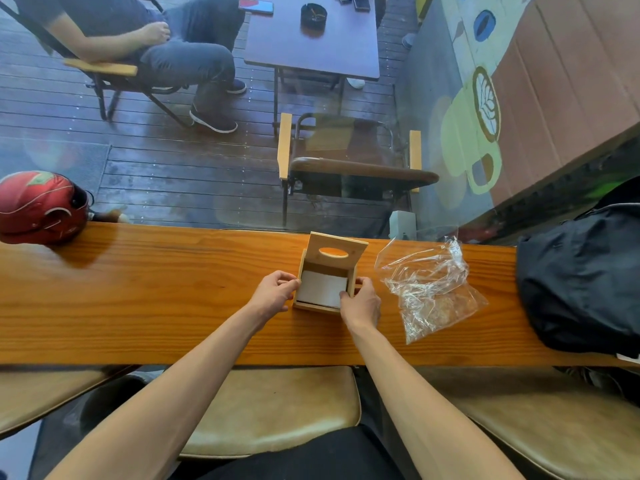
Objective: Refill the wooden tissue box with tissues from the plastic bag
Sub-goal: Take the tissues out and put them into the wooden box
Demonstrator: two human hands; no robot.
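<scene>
One pale wooden tissue box [327, 271] at frame center on glossy orange-grained counter [156, 292], slotted lid [337, 249] raised, flat white tissues [322, 289] inside. Left hand [273, 294] pinching the left wall, fingers curled close. Right hand [362, 303] gripping the right wall, fingertips on the tissues. One crinkled clear plastic bag [429, 285] just right.

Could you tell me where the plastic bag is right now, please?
In the head view, the plastic bag lies crumpled on the wooden counter, right of the wooden tissue box and left of the black backpack.
</scene>
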